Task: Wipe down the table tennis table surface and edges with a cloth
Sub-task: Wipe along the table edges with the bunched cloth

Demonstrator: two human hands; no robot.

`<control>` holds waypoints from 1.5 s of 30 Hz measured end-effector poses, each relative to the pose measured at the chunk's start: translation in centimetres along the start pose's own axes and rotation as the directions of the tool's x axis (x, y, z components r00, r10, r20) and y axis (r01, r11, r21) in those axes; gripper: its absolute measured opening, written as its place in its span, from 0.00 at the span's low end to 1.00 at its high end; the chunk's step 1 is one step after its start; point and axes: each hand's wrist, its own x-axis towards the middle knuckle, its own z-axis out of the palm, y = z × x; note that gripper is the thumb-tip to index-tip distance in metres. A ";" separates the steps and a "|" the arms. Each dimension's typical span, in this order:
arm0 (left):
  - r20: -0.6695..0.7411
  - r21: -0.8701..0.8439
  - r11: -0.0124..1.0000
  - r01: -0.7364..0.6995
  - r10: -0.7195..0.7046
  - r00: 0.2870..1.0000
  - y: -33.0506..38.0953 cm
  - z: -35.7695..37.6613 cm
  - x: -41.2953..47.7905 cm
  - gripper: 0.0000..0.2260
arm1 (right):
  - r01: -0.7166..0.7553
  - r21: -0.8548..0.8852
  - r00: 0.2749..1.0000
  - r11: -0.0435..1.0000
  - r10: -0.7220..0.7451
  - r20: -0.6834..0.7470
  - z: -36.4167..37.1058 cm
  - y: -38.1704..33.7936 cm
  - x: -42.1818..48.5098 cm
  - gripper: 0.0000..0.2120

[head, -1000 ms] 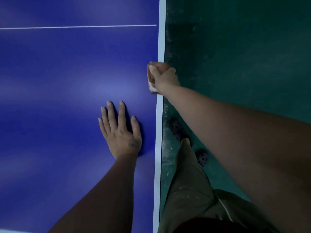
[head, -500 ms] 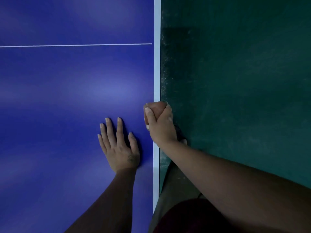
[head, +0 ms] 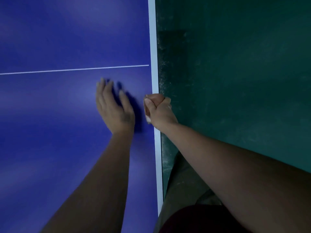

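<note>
The cloth point(head: 147, 116), wrapped by right hand point(head: 161, 112) fingers point(head: 166, 100), seemingly meets table edge point(head: 154, 47).

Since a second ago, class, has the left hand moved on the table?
Yes. The left hand has moved forward over the table; it now lies much nearer the white line that crosses it.

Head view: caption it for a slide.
Right hand grips cloth at table's white edge; left hand open over blue top.
</note>
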 end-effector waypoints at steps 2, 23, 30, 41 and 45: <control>0.042 0.003 0.998 -0.063 0.063 0.997 2.6 2.5 5.8 0.19 | 0.001 0.004 1.000 1.000 -0.001 0.008 -0.7 -1.8 1.3 0.28; 0.049 0.331 0.928 -0.170 0.164 0.985 5.5 8.2 16.9 0.27 | 0.016 0.044 1.000 0.999 -0.015 -0.020 -3.3 -11.7 8.3 0.32; 0.066 0.336 0.925 -0.178 0.165 0.984 5.5 8.3 16.9 0.27 | 0.012 0.108 0.999 0.994 -0.007 -0.047 -4.0 -15.3 10.0 0.35; 0.094 0.324 0.928 -0.185 0.163 0.982 5.5 8.4 17.3 0.25 | 0.046 0.137 0.999 0.990 -0.047 0.000 -6.2 -21.3 14.8 0.27; 0.096 0.315 0.931 -0.184 0.161 0.982 5.4 8.4 17.2 0.24 | 0.081 0.154 0.997 0.985 -0.078 -0.023 -7.6 -25.2 17.2 0.26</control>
